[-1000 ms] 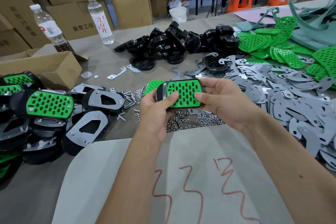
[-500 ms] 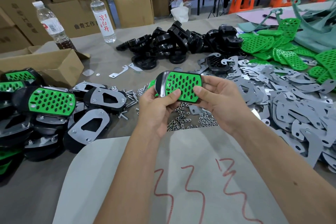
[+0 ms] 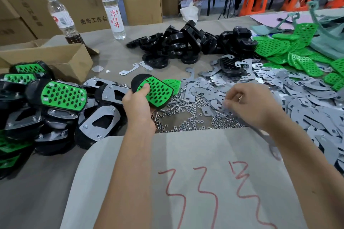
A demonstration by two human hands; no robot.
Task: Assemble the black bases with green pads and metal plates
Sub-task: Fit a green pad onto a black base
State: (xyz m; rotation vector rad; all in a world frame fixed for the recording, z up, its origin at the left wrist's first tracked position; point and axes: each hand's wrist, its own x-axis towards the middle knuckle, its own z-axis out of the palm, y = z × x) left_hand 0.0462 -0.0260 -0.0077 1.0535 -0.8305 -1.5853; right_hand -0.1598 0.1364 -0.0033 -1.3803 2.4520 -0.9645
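Can't really tell if the right hand [image 3: 249, 106] has pinched anything off the metal plates [image 3: 290, 102] since its fingertips are motion-blurred, and the left hand [image 3: 138, 108] covers the near end of the black base [image 3: 138, 82] it holds.

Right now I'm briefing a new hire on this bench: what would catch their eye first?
Probably the bright green pad on the black base gripped in the left hand at centre. Next, the spread of grey metal plates covering the table's right side, where the right hand reaches in with curled fingers. Then the stack of finished green-and-black pieces piled at the left.
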